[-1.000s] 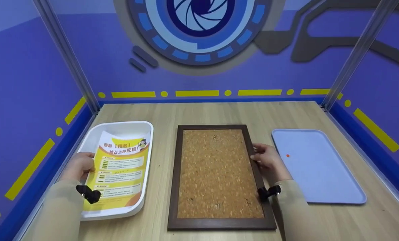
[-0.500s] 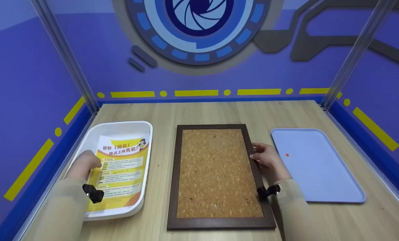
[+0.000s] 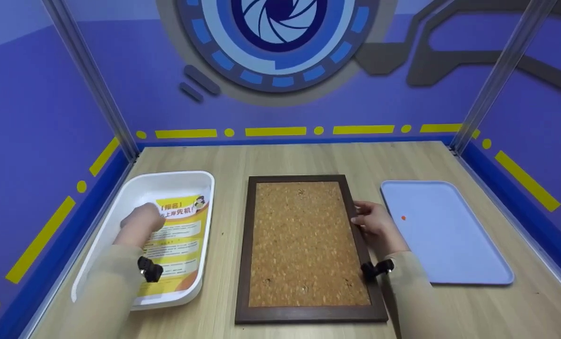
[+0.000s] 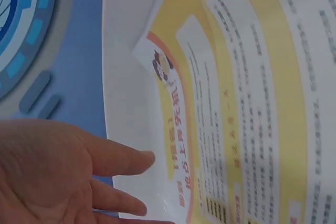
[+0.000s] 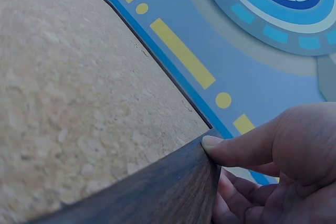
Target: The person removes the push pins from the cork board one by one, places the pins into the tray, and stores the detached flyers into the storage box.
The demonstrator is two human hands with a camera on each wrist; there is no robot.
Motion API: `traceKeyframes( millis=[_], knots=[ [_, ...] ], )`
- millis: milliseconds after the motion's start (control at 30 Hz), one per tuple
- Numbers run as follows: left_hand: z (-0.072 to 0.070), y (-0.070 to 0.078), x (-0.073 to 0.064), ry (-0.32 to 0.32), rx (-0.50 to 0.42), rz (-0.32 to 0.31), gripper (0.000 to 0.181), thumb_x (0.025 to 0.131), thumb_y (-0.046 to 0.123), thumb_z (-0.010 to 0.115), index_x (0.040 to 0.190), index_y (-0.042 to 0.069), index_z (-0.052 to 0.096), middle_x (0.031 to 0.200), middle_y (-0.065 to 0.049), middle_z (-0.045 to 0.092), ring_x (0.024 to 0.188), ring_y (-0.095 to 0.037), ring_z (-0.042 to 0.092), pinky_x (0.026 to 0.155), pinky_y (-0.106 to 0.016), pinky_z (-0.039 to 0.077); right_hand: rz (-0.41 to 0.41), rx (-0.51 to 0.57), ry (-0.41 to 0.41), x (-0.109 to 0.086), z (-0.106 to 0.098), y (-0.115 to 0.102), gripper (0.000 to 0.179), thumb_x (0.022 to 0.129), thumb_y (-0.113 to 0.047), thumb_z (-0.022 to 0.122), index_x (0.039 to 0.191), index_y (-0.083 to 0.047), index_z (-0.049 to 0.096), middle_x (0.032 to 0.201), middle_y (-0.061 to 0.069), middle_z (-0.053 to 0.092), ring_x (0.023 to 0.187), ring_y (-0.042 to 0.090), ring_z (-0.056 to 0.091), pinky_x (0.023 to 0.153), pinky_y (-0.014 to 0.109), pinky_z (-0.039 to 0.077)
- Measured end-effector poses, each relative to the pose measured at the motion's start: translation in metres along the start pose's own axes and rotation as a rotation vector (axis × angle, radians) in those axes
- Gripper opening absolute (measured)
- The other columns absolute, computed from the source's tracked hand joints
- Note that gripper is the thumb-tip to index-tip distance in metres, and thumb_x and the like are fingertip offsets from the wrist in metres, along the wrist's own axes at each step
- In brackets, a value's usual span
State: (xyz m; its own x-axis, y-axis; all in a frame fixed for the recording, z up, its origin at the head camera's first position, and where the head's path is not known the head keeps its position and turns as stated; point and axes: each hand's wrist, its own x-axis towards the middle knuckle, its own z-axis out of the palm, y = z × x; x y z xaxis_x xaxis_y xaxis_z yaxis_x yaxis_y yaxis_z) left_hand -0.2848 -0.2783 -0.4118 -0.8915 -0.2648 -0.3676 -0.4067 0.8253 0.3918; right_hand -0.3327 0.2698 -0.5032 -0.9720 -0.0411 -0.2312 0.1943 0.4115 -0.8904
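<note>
A white plastic basin [image 3: 179,173] at the left holds a yellow and white printed flyer [image 3: 179,242]. Over the flyer's upper left part is my left hand [image 3: 144,222]. In the left wrist view its thumb and fingers reach out straight beside the flyer, with nothing visible between them; their far tips are cut off at the frame edge. A cork board [image 3: 306,245] in a dark brown frame lies in the middle. My right hand [image 3: 378,227] grips the frame's right edge. In the right wrist view the thumb presses the brown frame [image 5: 173,182] while the fingers curl at its outer side.
A pale blue tray [image 3: 454,240] with a small orange spot [image 3: 403,218] lies to the right, just beyond my right wrist. Purple printed walls [image 3: 280,113] enclose the wooden table [image 3: 231,188] at the back and both sides.
My left hand has moved from the flyer's left edge rightward and up over the flyer, and no longer holds that edge. My right hand and the cork board stay put.
</note>
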Motion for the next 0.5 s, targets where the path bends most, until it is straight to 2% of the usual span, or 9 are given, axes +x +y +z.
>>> traceKeyframes(
  millis=[67,167,267,367,433,500],
  knots=[
    [0.001,0.012,0.004,0.04,0.037,0.071,0.036,0.1,0.015,0.052,0.126,-0.009,0.055,0.118,-0.03,0.062,0.103,-0.039,0.058,0.095,-0.057,0.047,-0.008,-0.022,0.005,0.001,-0.001,0.0,0.059,0.095,0.003,0.064,0.151,0.0,0.048,0.136,0.025,0.058,0.101,0.019,0.06,0.075,0.025,0.053],
    [0.001,0.032,0.005,0.098,0.049,0.136,0.05,0.102,0.021,0.05,0.14,-0.012,0.047,0.133,-0.035,0.057,0.117,-0.045,0.057,0.103,-0.063,0.046,-0.023,-0.053,-0.001,0.001,-0.003,-0.003,0.059,0.094,0.002,0.064,0.151,0.002,0.047,0.135,0.026,0.059,0.096,0.017,0.06,0.072,0.025,0.052],
    [0.0,0.051,0.005,0.143,0.055,0.193,0.063,0.103,0.023,0.047,0.153,-0.013,0.032,0.147,-0.04,0.044,0.136,-0.052,0.047,0.112,-0.066,0.041,-0.005,-0.079,-0.02,0.003,-0.004,-0.008,0.06,0.096,-0.002,0.065,0.152,0.003,0.045,0.136,0.027,0.057,0.086,0.014,0.058,0.069,0.025,0.051],
    [0.003,0.069,0.006,0.179,0.051,0.242,0.068,0.103,0.023,0.047,0.156,-0.012,0.026,0.154,-0.039,0.037,0.145,-0.052,0.038,0.116,-0.065,0.038,0.002,-0.144,-0.023,0.008,-0.007,-0.018,0.061,0.099,-0.008,0.064,0.153,0.005,0.041,0.139,0.031,0.056,0.08,0.016,0.059,0.069,0.028,0.054],
    [0.006,0.082,0.008,0.204,0.041,0.281,0.066,0.102,0.022,0.047,0.156,-0.012,0.027,0.154,-0.038,0.039,0.145,-0.051,0.04,0.117,-0.063,0.038,-0.014,-0.204,-0.018,0.014,-0.008,-0.029,0.062,0.101,-0.013,0.062,0.154,0.006,0.038,0.144,0.034,0.052,0.09,0.028,0.066,0.077,0.035,0.059],
    [0.011,0.095,0.011,0.227,0.032,0.317,0.065,0.102,0.021,0.047,0.156,-0.01,0.03,0.155,-0.036,0.04,0.145,-0.05,0.041,0.116,-0.061,0.041,-0.052,-0.274,-0.006,0.021,-0.009,-0.043,0.065,0.101,-0.016,0.062,0.155,0.007,0.034,0.148,0.037,0.048,0.114,0.04,0.065,0.093,0.044,0.059]
  ],
)
